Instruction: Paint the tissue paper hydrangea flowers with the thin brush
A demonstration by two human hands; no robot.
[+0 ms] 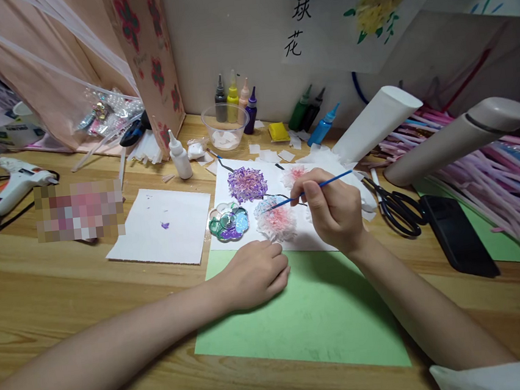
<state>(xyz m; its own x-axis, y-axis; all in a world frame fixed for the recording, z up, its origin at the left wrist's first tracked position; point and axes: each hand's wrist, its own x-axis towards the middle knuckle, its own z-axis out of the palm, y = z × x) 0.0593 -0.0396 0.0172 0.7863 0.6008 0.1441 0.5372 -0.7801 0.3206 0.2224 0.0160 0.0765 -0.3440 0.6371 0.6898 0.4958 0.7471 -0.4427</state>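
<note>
My right hand (332, 209) is closed around a thin blue paintbrush (332, 181), its tip resting on a pink tissue flower (277, 221) glued to a white sheet (223, 192). A purple tissue flower (247, 184) and another pale pink flower (293, 173) sit higher on the same sheet. My left hand (255, 274) lies loosely curled, knuckles up, on the edge of a green paper sheet (308, 313), just below the pink flower; nothing shows in it. A flower-shaped paint palette (228, 222) with green, blue and purple paint lies left of the brush tip.
A second white sheet (162, 226) lies to the left. Small paint bottles (235, 99), a clear bowl (224, 126) and a glue bottle (180, 157) stand behind. Black scissors (394, 209), a phone (457, 234), a lamp (461, 136) and pink pipe cleaners (512, 195) are right; a glue gun (13, 185) is left.
</note>
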